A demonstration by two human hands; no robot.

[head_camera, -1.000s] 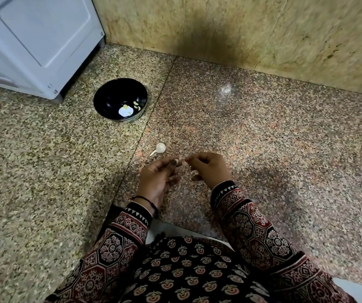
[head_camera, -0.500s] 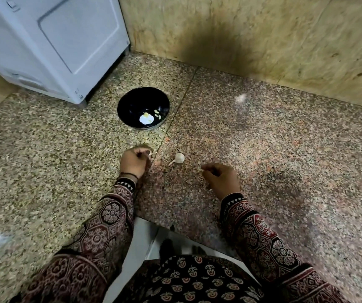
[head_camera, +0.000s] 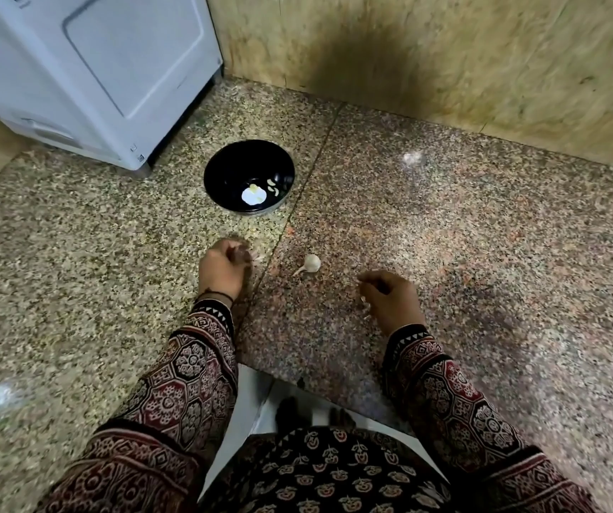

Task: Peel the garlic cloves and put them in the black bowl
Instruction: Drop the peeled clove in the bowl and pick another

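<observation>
Hands parted since before, left hand (head_camera: 223,266) grip pinching pale garlic clove (head_camera: 259,258) near round black bowl (head_camera: 223,168), right hand (head_camera: 393,299) grip clutching white peel (head_camera: 365,302).

Left hand (head_camera: 223,270) out toward black bowl (head_camera: 220,166) with garlic clove (head_camera: 258,258) — right hand (head_camera: 390,299) drawn back, holding peel (head_camera: 364,301)

I'm on the black bowl (head_camera: 220,179), glossy, with creamy-yellow peeled cloves (head_camera: 274,188) in it. Off-white unpeeled clove (head_camera: 311,262) on the floor (head_camera: 482,253): pinkish-brown speckle on the right slab, beige-grey speckle on the left. Sleeves (head_camera: 201,364) show maroon-and-black block print, white triangles at the cuffs. Pale sliver (head_camera: 258,258) at the left hand (head_camera: 223,270), whitish peel scrap (head_camera: 365,302) in the right hand (head_camera: 392,298). Appliance (head_camera: 94,68) light grey, wall (head_camera: 482,50) mottled tan.
</observation>
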